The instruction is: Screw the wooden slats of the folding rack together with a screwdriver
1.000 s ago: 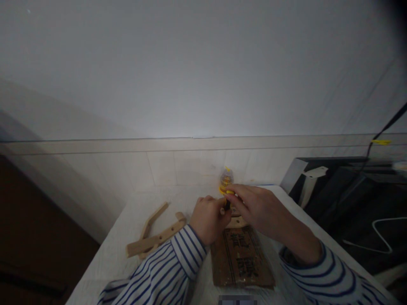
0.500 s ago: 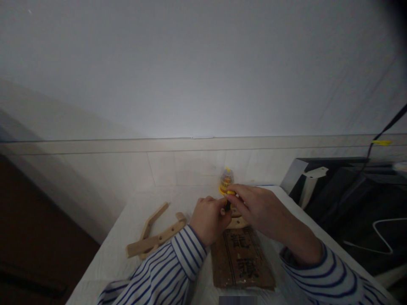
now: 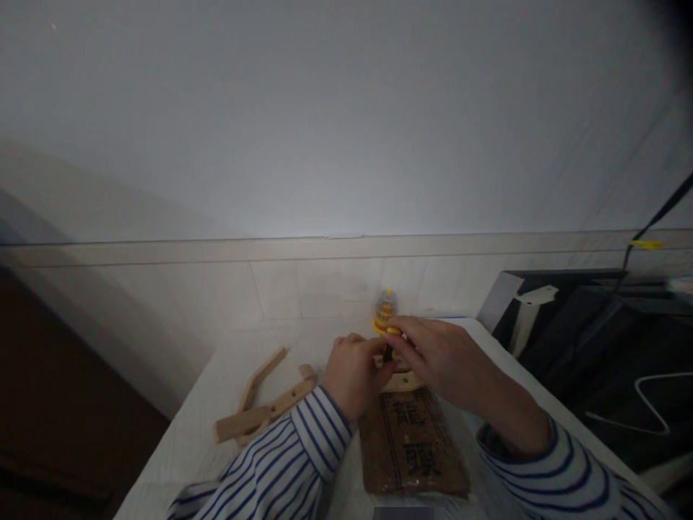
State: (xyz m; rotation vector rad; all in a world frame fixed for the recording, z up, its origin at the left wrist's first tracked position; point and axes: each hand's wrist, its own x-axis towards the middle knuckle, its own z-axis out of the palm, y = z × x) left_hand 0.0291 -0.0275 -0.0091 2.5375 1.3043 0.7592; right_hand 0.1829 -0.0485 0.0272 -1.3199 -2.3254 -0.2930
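My right hand (image 3: 447,361) pinches the yellow top of a small yellow-and-black screwdriver (image 3: 388,352), which stands roughly upright. Close against it, my left hand (image 3: 354,375) is closed around the near end of a light wooden piece (image 3: 403,381) with holes in it; the fingertips partly hide this grip. The screwdriver's tip is hidden behind the fingers. Under and in front of the wood lies a flat brown packet (image 3: 414,448) with large dark characters. Just behind the hands stands a clear domed container (image 3: 385,307) with a yellow base.
Several wooden parts (image 3: 260,412) with holes lie at the left on the white-covered table (image 3: 189,426), next to my left sleeve. A pale wall rises behind the table. Dark panels (image 3: 595,339) with a white bracket and a thin cable stand beyond the right edge.
Both hands keep their place, with only a slight turn of the right fingers on the yellow screwdriver top. More of its black part shows between the hands. The view has shifted very slightly.
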